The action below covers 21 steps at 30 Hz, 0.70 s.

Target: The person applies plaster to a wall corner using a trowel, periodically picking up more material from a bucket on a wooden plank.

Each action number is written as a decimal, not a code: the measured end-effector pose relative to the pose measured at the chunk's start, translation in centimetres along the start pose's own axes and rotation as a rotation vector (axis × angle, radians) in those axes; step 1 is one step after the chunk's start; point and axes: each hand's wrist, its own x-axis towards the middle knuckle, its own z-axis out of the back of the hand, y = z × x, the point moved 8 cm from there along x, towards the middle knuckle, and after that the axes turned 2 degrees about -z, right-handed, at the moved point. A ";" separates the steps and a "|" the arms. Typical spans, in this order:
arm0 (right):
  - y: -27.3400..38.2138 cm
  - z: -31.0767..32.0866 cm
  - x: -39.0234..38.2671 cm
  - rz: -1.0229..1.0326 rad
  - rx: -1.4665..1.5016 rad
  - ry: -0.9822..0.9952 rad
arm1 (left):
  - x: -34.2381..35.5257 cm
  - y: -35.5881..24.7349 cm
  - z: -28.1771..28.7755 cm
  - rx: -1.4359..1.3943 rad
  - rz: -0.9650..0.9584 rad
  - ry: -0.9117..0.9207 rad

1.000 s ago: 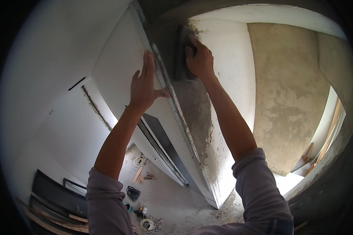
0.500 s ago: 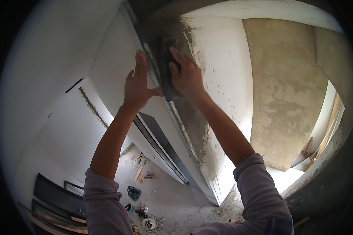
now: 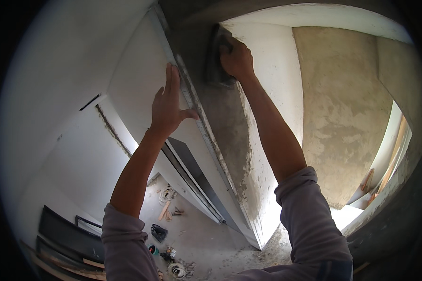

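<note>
A dark plastering float (image 3: 216, 58) lies against the upper part of a grey, freshly plastered strip of wall (image 3: 229, 122). My right hand (image 3: 238, 57) is wrapped round its handle, near the strip's right edge. A long straight edge strip (image 3: 206, 129) runs down the left border of the plaster. My left hand (image 3: 169, 105) lies flat on the white wall face beside that strip, fingers pointing up and thumb stretched across to the strip. Nothing is held in the left hand.
Below, the floor (image 3: 206, 248) carries coiled cable (image 3: 166, 194), a black bag (image 3: 159, 232), wood offcuts and other tools. Dark panels (image 3: 70, 234) lean at the lower left. A brown-plastered wall (image 3: 342, 112) and an opening with planks (image 3: 391, 154) stand to the right.
My right hand has moved the float up and to the right across the plaster, away from the edge strip. The left hand stays at nearly the same spot on the wall.
</note>
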 end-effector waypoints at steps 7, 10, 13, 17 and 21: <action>1.6 -2.0 -5.1 0.111 -0.006 0.009 | -0.6 0.7 0.9 0.054 -0.009 0.000; 1.4 -0.9 -1.8 -0.019 0.017 -0.003 | -0.2 -0.1 0.5 0.038 -0.006 -0.011; 4.1 -2.1 -5.6 0.123 0.030 0.042 | -0.7 0.5 0.7 0.079 0.037 0.026; 3.7 -1.4 -5.7 0.075 -0.009 0.043 | -0.8 0.4 0.8 0.103 0.036 0.040; 4.3 -0.9 -3.4 -0.035 -0.016 -0.013 | -0.4 -0.2 0.7 0.094 0.021 0.027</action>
